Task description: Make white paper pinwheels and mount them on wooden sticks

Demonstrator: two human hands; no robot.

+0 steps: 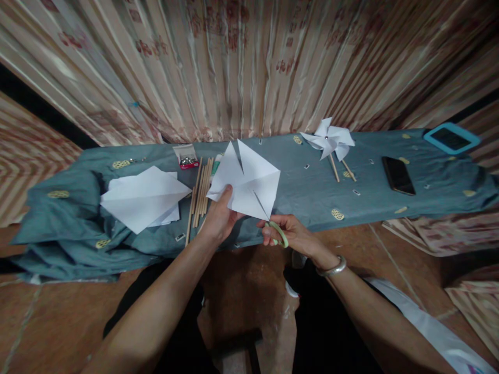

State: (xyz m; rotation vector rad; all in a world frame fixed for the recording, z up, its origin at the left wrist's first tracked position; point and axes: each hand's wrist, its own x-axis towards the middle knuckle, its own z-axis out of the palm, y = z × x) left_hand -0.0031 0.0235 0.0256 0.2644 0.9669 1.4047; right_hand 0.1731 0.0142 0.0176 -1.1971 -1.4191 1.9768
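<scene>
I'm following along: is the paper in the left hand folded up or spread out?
Spread out: the paper in the left hand shows its broad face, with two slits visible running inward.

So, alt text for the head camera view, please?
The left hand holds a slit white sheet; the right hand holds green-handled scissors at its near corner. More sheets and wooden sticks lie leftward on the cloth, pinwheels rightward.

Blk phone [398,175] lies flat nr R end of patterned cloth [370,205], w/ blue-rimmed tablet [452,138] farther R & back. Floral curtain [257,78] hangs pleated behind; brown tiled floor [362,252] below.
</scene>
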